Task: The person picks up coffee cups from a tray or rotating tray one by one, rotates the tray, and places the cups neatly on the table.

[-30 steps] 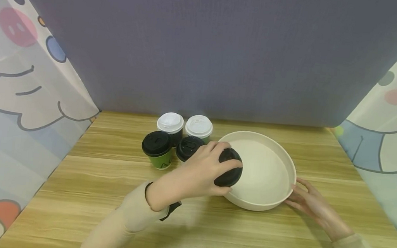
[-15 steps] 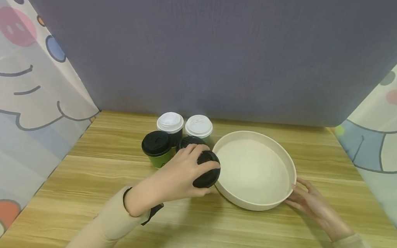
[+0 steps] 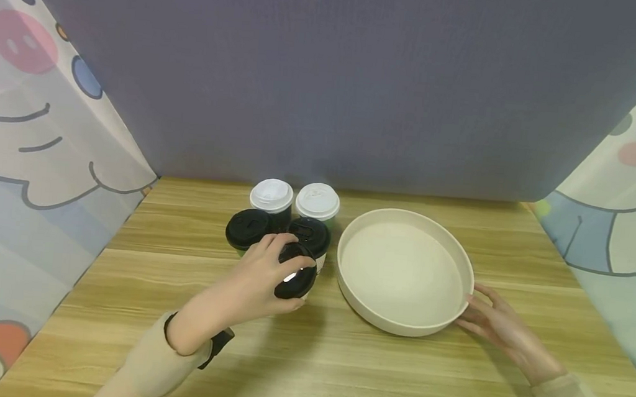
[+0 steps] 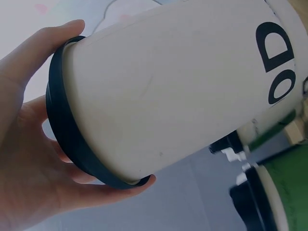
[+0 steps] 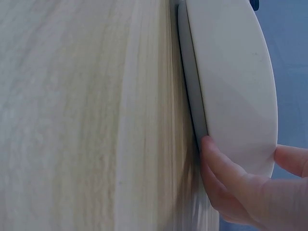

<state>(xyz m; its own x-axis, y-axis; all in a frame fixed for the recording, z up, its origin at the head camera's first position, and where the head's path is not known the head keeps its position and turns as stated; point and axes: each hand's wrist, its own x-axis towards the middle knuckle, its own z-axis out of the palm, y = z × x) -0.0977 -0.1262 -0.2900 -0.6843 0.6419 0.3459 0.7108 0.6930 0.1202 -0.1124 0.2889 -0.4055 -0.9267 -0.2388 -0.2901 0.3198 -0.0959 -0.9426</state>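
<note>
My left hand (image 3: 258,278) grips a white paper cup (image 4: 159,96) by its black lid (image 3: 296,288), fingers and thumb spread round the lid's edge. Dark letters show near the cup's base in the left wrist view. In the head view this cup overlaps the front of another black-lidded cup (image 3: 315,239). On the right, my right hand (image 3: 501,328) holds the side of a round cream tray (image 3: 408,268). Its thumb lies at the rim and its fingers reach under the bottom edge in the right wrist view. Nothing lies in the tray.
A black-lidded green cup (image 3: 246,227) stands just left of the held cup. Behind are two white-lidded cups (image 3: 271,195), close together. The wooden table (image 3: 365,377) ends at a grey panel (image 3: 349,89) at the back, with cartoon-printed cloth (image 3: 24,157) at both sides.
My left hand has carried the paper cup leftward from over the tray's left edge to the front of the cup group. The right hand and tray have hardly moved.
</note>
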